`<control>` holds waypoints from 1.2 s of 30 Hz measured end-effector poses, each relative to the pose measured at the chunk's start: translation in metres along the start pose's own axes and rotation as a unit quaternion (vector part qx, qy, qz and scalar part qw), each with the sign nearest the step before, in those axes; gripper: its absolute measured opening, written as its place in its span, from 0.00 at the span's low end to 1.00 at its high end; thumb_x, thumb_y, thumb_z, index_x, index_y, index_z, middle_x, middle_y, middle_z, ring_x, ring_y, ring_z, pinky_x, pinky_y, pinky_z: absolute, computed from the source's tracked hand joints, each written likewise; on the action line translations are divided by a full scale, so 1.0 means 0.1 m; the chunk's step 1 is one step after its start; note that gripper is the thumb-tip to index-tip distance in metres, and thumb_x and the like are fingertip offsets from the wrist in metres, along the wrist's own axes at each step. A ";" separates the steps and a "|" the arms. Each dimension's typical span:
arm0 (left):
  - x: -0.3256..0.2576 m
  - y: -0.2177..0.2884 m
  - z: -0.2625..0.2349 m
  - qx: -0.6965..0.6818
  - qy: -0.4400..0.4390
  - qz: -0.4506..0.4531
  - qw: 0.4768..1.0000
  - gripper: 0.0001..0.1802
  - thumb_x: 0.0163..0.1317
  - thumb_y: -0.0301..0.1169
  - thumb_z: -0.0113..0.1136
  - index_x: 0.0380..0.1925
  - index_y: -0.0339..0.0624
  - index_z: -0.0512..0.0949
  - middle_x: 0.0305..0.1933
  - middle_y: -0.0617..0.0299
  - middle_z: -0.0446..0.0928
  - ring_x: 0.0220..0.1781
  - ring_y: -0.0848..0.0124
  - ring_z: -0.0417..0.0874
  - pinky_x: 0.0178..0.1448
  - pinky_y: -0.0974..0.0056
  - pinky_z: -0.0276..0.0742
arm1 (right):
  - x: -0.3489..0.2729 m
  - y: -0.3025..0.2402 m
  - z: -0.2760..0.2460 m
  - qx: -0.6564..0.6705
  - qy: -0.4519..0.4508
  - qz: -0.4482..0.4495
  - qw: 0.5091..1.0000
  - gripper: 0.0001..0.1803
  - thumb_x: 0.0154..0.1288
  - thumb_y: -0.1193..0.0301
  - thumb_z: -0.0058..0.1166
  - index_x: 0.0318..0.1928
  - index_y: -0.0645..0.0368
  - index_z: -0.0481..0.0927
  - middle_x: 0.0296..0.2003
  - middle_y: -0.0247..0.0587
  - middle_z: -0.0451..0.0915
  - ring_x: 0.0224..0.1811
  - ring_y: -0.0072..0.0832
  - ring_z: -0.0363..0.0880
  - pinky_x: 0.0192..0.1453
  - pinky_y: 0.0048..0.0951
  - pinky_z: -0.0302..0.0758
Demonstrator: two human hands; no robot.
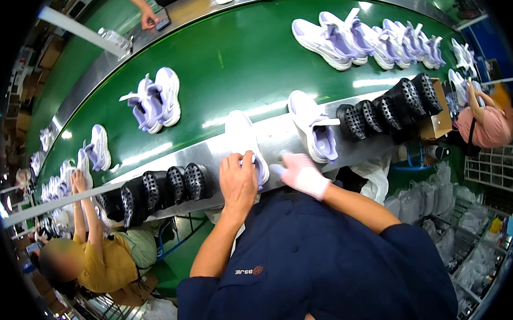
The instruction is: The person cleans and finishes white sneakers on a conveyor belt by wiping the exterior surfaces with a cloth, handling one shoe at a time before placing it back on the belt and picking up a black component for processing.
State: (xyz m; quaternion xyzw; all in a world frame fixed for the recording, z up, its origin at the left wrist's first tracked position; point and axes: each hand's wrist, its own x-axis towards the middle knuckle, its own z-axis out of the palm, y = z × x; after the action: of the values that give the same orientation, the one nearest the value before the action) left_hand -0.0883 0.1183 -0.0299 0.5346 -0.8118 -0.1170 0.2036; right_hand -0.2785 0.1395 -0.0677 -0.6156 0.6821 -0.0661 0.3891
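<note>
A white and lavender sneaker (241,129) lies on the metal ledge in front of me, toe pointing away. My bare left hand (237,181) has its fingers curled over the collar at the heel end, covering part of the opening. To the right of that shoe is my right hand (304,174), in a pale pink-white glove. Its blurred thumb and forefinger are apart, with nothing visible between them. A second sneaker (307,120) sits just beyond the right hand, its tongue pulled out to the side.
Black perforated shoe forms stand in rows at left (155,190) and right (388,105), beside a cardboard box (436,118). Several sneakers rest on the green conveyor belt (223,53). Co-workers are at left (103,255) and right (489,124); another person's hand holds a phone (162,19) across the belt.
</note>
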 end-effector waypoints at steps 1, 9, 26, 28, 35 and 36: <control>-0.07 0.03 0.02 -0.048 -0.003 -0.011 0.999 0.12 0.58 0.24 0.65 0.44 0.41 0.81 0.39 0.50 0.77 0.44 0.50 0.79 0.48 0.51 0.76 | -0.18 0.11 -0.22 -0.020 0.024 0.032 0.999 0.20 0.69 0.57 0.58 0.45 0.63 0.82 0.37 0.61 0.84 0.43 0.58 0.84 0.49 0.50 0.80; 0.34 0.70 1.04 -0.166 -0.119 -0.119 0.972 0.17 0.65 0.36 0.67 0.46 0.33 0.80 0.44 0.45 0.80 0.48 0.45 0.82 0.53 0.46 0.78 | -0.14 0.84 -0.26 0.061 0.243 0.190 0.949 0.28 0.58 0.65 0.68 0.55 0.65 0.77 0.52 0.63 0.80 0.55 0.57 0.80 0.61 0.49 0.76; 0.64 0.57 1.44 -0.251 -0.083 -0.269 0.926 0.15 0.67 0.37 0.60 0.31 0.34 0.85 0.29 0.42 0.83 0.33 0.45 0.84 0.42 0.46 0.77 | 0.28 0.90 -0.52 -0.054 0.175 -0.176 0.967 0.30 0.56 0.73 0.58 0.63 0.58 0.76 0.52 0.53 0.82 0.60 0.53 0.77 0.68 0.50 0.70; 0.59 0.57 1.44 -0.276 -0.030 -0.211 0.937 0.12 0.67 0.34 0.61 0.34 0.34 0.84 0.34 0.44 0.83 0.37 0.45 0.83 0.43 0.46 0.76 | 0.29 0.86 -0.47 -0.009 0.168 -0.230 0.958 0.31 0.57 0.73 0.60 0.64 0.61 0.74 0.58 0.57 0.78 0.64 0.55 0.73 0.70 0.50 0.70; 0.52 0.84 0.95 -0.124 0.017 0.123 0.984 0.13 0.57 0.26 0.69 0.44 0.42 0.82 0.41 0.56 0.78 0.42 0.56 0.80 0.44 0.53 0.77 | -0.09 0.97 -0.26 0.105 0.164 0.129 0.972 0.30 0.61 0.56 0.66 0.52 0.70 0.76 0.49 0.69 0.81 0.51 0.61 0.81 0.58 0.52 0.78; 0.57 0.93 0.96 -0.102 0.017 0.152 0.983 0.11 0.55 0.25 0.66 0.40 0.44 0.82 0.43 0.57 0.78 0.43 0.57 0.79 0.44 0.54 0.77 | -0.07 0.95 -0.24 0.104 0.147 0.158 0.971 0.29 0.62 0.55 0.65 0.50 0.70 0.77 0.44 0.68 0.82 0.48 0.61 0.82 0.55 0.52 0.79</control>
State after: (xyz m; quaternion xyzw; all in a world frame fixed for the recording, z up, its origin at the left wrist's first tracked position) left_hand -0.2279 0.1007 -0.0659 0.3832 -0.8637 -0.1580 0.2867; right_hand -0.3683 0.1584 -0.1026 -0.4397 0.8100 -0.1635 0.3519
